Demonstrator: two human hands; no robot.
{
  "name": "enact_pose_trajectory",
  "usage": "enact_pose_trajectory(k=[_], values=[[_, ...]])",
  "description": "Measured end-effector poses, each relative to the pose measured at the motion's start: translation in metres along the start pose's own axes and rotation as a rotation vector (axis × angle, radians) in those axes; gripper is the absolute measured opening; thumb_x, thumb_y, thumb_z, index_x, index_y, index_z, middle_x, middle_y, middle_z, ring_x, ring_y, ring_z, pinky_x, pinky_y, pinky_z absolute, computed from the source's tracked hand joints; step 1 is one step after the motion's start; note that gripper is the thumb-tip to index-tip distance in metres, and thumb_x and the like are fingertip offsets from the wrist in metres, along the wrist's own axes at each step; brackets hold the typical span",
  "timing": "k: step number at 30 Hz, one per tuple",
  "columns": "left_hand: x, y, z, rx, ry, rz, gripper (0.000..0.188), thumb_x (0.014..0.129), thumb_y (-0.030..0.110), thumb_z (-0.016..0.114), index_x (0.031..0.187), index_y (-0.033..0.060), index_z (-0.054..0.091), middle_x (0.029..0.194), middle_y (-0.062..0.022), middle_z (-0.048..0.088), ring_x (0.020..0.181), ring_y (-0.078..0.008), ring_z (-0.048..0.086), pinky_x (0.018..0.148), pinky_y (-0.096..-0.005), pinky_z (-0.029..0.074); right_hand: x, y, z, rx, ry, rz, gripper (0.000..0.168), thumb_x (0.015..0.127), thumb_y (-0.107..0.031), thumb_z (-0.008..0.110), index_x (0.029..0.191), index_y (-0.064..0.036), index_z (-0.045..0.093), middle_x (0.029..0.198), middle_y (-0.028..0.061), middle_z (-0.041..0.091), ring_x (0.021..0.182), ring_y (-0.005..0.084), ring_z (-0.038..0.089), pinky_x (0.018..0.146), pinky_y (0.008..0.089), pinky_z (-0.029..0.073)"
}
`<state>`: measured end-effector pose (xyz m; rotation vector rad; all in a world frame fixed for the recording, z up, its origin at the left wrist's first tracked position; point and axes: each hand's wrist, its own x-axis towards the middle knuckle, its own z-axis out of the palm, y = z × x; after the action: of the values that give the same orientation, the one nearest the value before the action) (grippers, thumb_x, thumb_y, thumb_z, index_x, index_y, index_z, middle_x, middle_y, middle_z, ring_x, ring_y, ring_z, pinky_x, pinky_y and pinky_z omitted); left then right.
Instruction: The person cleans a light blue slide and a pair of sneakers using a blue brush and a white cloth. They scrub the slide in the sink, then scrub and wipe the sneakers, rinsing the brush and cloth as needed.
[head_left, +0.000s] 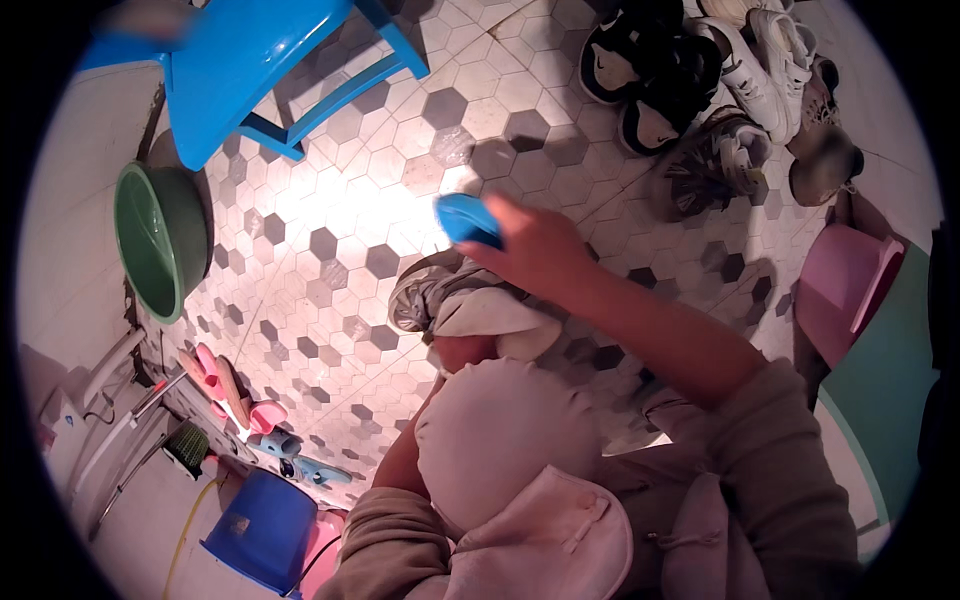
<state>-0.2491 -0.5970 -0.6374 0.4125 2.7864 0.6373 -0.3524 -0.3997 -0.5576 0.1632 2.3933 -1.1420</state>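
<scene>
My right hand (540, 244) grips a small blue plastic object (466, 217) with a rounded back, possibly a scrub brush; its underside is hidden. Just below it is a grey and off-white shoe (491, 319), its laces or fabric bunched at the left end. My left hand (463, 351) shows only in part, closed against the near side of this shoe, with its fingers mostly out of sight. The blue object hangs above the shoe, and I cannot tell whether they touch. A rounded pale pink cloth form (510, 439) covers part of my left forearm.
A blue plastic chair (247, 67) and a green basin (176, 240) stand at the left. Several shoes (750, 82) sit at the upper right, above a pink tub (836, 289). Slippers (240, 390) and a blue bucket (262, 529) are at the lower left, on hexagon-patterned tiles (352, 292).
</scene>
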Motion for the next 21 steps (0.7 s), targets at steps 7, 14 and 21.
enact_pose_trajectory(k=[7, 14, 21], values=[[-0.019, 0.003, -0.006, 0.021, -0.028, 0.006, 0.042, 0.07, 0.025, 0.062, 0.108, 0.0068, 0.057, 0.103, -0.0128, 0.058, 0.092, -0.0278, 0.057, 0.079, -0.039, 0.045, -0.068, 0.102, 0.019, -0.167, -0.301, 0.139, 0.049, 0.072, -0.043, 0.065, 0.104, -0.008, 0.05, 0.09, 0.0157, 0.061, 0.086, 0.0333, 0.06, 0.071, 0.0419, 0.047], [-0.015, 0.005, -0.014, 0.039, -0.036, 0.015, 0.044, 0.07, 0.026, 0.062, 0.109, 0.0074, 0.056, 0.105, -0.0131, 0.058, 0.093, -0.0284, 0.057, 0.08, -0.0396, 0.045, 0.018, 0.023, 0.024, -0.05, -0.102, 0.062, 0.053, 0.07, -0.044, 0.066, 0.105, -0.007, 0.051, 0.092, 0.0161, 0.061, 0.088, 0.0325, 0.06, 0.073, 0.0426, 0.046], [-0.016, 0.004, -0.01, 0.05, -0.042, 0.009, 0.045, 0.07, 0.026, 0.062, 0.111, 0.008, 0.056, 0.107, -0.0134, 0.057, 0.095, -0.029, 0.057, 0.08, -0.0403, 0.045, -0.05, 0.104, 0.025, -0.137, -0.271, 0.186, 0.053, 0.069, -0.045, 0.067, 0.103, -0.006, 0.052, 0.095, 0.0174, 0.061, 0.087, 0.0341, 0.059, 0.073, 0.0428, 0.047]])
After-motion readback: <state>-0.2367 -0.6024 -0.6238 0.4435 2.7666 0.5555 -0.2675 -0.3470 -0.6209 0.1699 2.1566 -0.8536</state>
